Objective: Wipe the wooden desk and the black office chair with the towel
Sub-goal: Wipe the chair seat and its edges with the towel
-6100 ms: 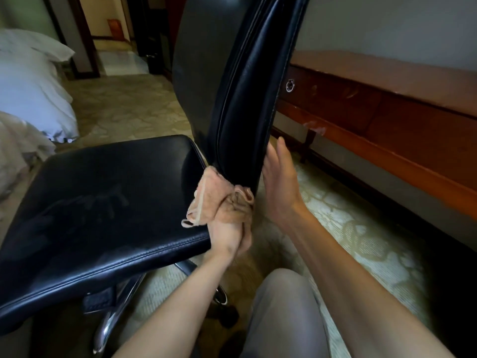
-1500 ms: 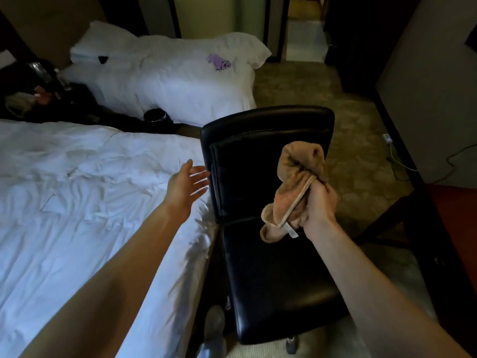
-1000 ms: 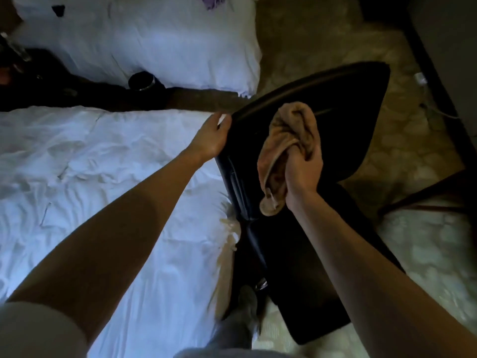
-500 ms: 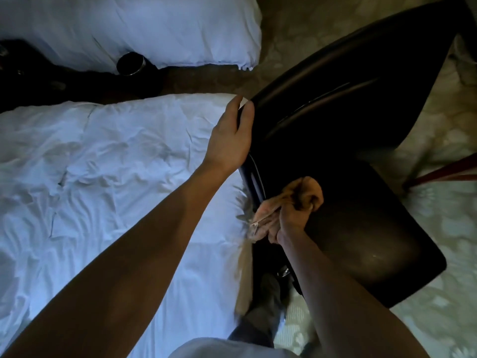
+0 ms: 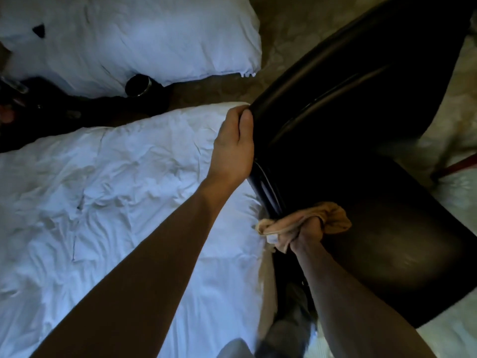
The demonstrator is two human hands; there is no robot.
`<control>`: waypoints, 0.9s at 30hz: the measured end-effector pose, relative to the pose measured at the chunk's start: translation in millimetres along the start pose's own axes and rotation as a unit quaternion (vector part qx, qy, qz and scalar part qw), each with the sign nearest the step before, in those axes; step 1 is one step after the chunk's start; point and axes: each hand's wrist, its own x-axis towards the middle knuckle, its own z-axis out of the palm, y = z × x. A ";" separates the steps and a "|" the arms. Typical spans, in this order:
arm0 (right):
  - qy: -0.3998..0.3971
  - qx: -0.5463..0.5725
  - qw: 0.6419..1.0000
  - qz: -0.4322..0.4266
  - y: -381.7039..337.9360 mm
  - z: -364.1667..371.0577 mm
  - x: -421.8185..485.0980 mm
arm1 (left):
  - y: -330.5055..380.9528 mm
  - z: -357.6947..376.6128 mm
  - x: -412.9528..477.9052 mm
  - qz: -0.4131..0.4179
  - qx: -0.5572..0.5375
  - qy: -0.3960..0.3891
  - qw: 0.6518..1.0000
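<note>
Black leather office chair (image 5: pixel 361 112) stood right of centre, seen from above, backrest leaning toward the far right and glossy seat (image 5: pixel 402 249) spreading out near right. Left hand (image 5: pixel 232 151) gripped the backrest's left edge close to its top corner, fingers curled over the rim. Right hand (image 5: pixel 308 231) was clenched round a bunched tan cloth towel (image 5: pixel 335 218), pressing it onto the chair where seat met backrest, on the chair's left side. One towel end with a small white tag (image 5: pixel 272 239) stuck out left of the fist, at the bed's edge. Both forearms were bare. White bed with rumpled sheets (image 5: pixel 103 202) filled the left, touching or just beside the chair, cannot tell which. A second mass of white bedding (image 5: pixel 129 34) lay far left. In the dark gap between the two sat a round black container with a shiny rim (image 5: pixel 138 85). Patterned beige carpet (image 5: pixel 284 29) showed far centre and along the right. A reddish-brown wooden bar (image 5: pixel 459 164) poked in at the right edge, cannot tell what it belonged to. A grey-trousered leg (image 5: pixel 291 326) showed near, beside the chair, blurred.
</note>
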 end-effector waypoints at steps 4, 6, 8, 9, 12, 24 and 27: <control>0.035 0.059 0.996 -0.055 -5.3 21.5 -32.5 | 4.6 -0.8 -0.2 -0.007 -0.014 -0.030 0.999; 0.048 0.044 0.995 -0.077 -10.4 36.5 -41.7 | 9.0 -1.2 -1.6 -0.018 -0.021 -0.039 0.999; 0.008 0.054 0.995 -0.086 -22.2 51.7 -61.4 | 14.5 -2.8 -2.2 -0.034 -0.023 -0.057 0.998; -0.018 0.055 0.994 -0.092 -30.5 59.9 -78.1 | 16.3 -5.0 -2.2 -0.045 -0.026 -0.071 0.996; -0.058 0.042 0.987 -0.141 -57.0 73.8 -133.1 | 16.4 -10.9 -2.2 -0.072 -0.047 -0.114 0.990; -0.019 -0.081 0.928 -0.362 -135.3 52.0 -185.6 | 20.8 -34.5 -21.3 -0.139 -0.149 -0.171 0.964; -0.058 -0.252 0.857 -0.446 -141.2 75.6 -184.1 | 17.4 -36.3 -26.8 -0.145 -0.153 -0.173 0.962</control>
